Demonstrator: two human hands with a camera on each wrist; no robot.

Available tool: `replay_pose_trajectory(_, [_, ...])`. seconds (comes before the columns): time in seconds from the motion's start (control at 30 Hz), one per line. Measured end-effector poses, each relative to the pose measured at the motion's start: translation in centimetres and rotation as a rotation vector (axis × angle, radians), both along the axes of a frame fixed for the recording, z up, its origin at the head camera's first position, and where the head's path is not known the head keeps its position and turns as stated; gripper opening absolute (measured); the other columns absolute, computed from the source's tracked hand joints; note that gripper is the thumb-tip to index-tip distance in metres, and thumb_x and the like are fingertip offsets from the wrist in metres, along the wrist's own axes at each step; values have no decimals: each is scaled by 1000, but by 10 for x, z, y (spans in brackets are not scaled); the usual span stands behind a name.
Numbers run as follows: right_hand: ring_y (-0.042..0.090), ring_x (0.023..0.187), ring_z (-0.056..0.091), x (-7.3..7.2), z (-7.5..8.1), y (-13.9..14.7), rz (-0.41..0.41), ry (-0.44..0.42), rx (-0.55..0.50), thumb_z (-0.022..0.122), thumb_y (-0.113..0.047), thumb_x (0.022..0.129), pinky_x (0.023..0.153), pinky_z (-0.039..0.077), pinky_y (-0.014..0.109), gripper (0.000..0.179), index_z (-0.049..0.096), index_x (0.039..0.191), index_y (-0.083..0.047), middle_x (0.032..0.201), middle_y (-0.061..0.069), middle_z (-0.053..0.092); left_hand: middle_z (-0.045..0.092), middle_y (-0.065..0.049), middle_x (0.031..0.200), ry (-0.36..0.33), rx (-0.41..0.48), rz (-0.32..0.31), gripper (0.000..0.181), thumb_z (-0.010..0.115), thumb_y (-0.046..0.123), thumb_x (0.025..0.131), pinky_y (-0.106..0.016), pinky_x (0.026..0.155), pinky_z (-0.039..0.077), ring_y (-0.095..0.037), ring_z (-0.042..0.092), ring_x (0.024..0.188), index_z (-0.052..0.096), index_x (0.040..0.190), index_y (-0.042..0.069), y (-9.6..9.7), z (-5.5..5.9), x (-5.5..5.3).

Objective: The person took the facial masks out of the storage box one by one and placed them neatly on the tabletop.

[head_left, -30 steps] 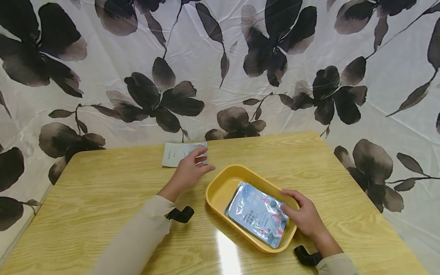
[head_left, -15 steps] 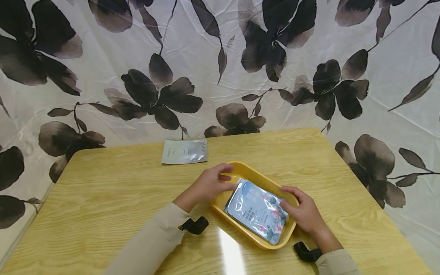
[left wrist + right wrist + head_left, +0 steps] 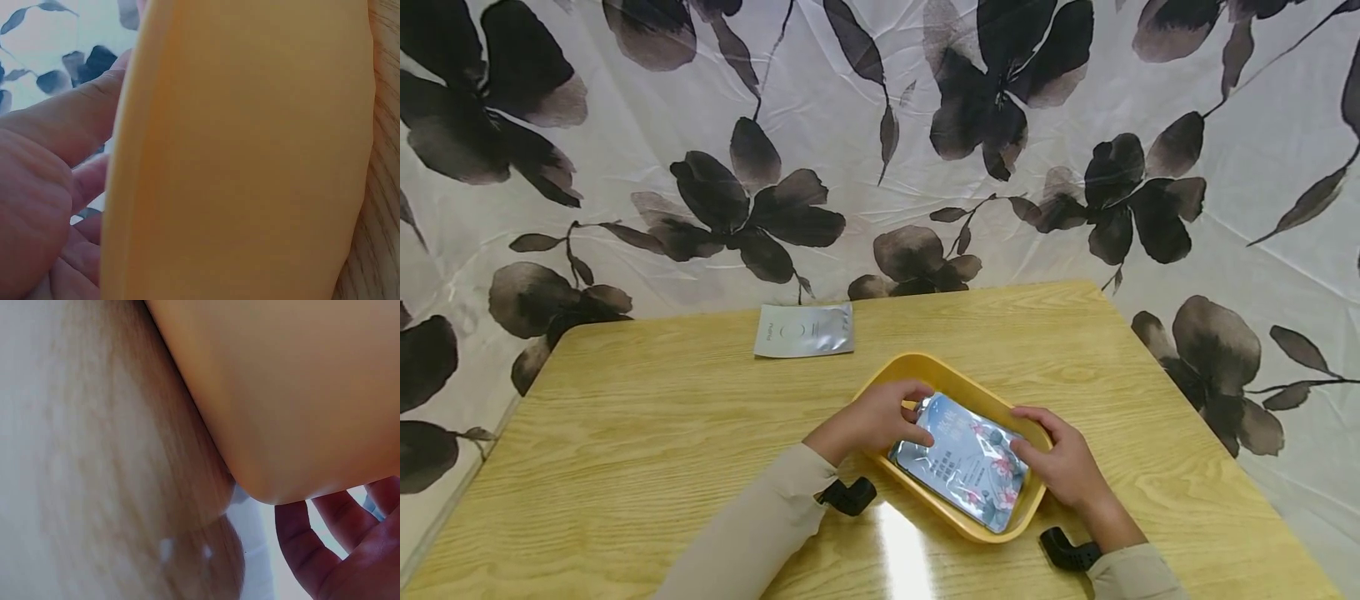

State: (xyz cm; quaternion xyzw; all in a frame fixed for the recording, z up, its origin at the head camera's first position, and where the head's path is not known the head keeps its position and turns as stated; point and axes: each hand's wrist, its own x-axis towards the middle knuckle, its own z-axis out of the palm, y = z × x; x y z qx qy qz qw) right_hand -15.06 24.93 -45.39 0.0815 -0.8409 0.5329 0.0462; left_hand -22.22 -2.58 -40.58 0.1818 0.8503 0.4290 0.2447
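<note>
A yellow plastic tray [image 3: 917,362] sits on the table, with a small stack of foil sheet-mask packets in it. The top packet [image 3: 958,467] is light blue with pink flowers. My left hand [image 3: 880,417] reaches over the tray's left rim, thumb and fingers spread apart at the upper left end of the packets. In the left wrist view, the tray's wall [image 3: 250,150] hides the fingertips. My right hand [image 3: 1067,462] holds the tray at its right end, thumb over the rim. Fingers [image 3: 297,537] lie against the outer wall in the right wrist view.
A silver-white foil packet [image 3: 803,331] lies flat near the table's back edge, left of the tray. The wood-grain table [image 3: 625,433] meets a flower-patterned cloth [image 3: 880,150] hanging behind it. Each wrist carries a black camera mount.
My left hand has come from above the silver-white packet at the back, toward me and right, into the tray over the blue packet. The right hand stays on the rim.
</note>
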Motion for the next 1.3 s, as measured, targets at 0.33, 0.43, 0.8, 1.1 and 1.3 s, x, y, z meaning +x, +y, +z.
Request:
replay_pose_trajectory(0.33, [29,112,58,-1,-1,-1,-9,-13,3,70,-4,92,87,49,19,37,63,128,-1,131,19,60,63,-2,114,104,-87,-94,42,86,20,81,-28,83,47,-15,54,88,68,118,11,-1,0,0])
replay_pose_trajectory(0.43, [30,112,58,0,-1,-2,-4,-19,-25,69,-3,91,85,50,20,38,62,129,1,132,20,59,61,2,101,135,-71,-156,35,85,19,82,-26,78,43,-14,50,84,70,112,11,-3,0,0])
replay_pose_trajectory(0.8, [31,112,59,1,-3,-2,-1,-38,-29,68,-2,92,84,52,21,37,62,129,2,133,22,57,59,-4,126,154,-131,-242,45,85,17,82,-28,92,43,-15,52,103,67,123,13,1,2,4])
replay_pose_trajectory(1.1, [35,109,59,1,-3,-2,-17,-63,-43,68,-2,92,79,54,23,37,61,128,2,133,24,57,57,-7,129,62,-66,-156,45,82,5,83,-31,87,47,-18,53,100,67,125,13,-2,4,3])
replay_pose_trajectory(1.3, [27,106,60,0,-4,-2,-9,-32,-22,68,-2,91,79,55,24,38,61,128,2,131,23,58,58,-6,126,57,-45,-155,45,80,4,84,-29,82,47,-18,53,95,68,125,16,-6,5,3])
